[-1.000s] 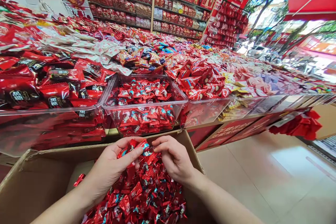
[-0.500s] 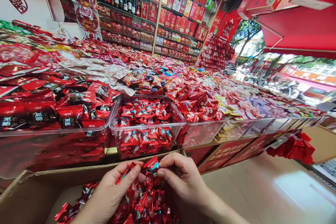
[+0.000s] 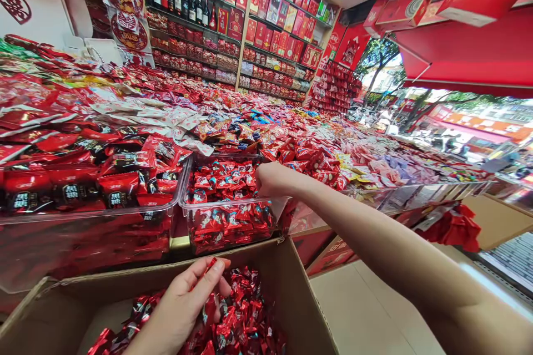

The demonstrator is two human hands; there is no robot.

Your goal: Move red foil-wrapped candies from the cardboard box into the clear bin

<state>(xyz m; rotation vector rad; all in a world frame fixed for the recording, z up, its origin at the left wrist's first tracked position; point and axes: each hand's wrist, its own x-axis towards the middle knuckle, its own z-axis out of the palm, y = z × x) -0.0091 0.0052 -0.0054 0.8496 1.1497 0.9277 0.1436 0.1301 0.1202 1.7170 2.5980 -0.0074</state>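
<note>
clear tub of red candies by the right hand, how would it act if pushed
The clear tub has a crisp, straight rim, so it is probably stiff. Packed with wrapped candies, it is likely heavy and slow to tip, though loose top pieces may slide.

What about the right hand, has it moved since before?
Yes: the right hand moved forward, from over the cardboard box to the clear plastic bin beyond it.

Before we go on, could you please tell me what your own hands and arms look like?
My left hand and right hand are bare, without gloves. No sleeve shows on the left forearm or right arm, and no watch or bracelet on either wrist. The right hand's fingers are mostly hidden, so I cannot tell about rings there.
</note>
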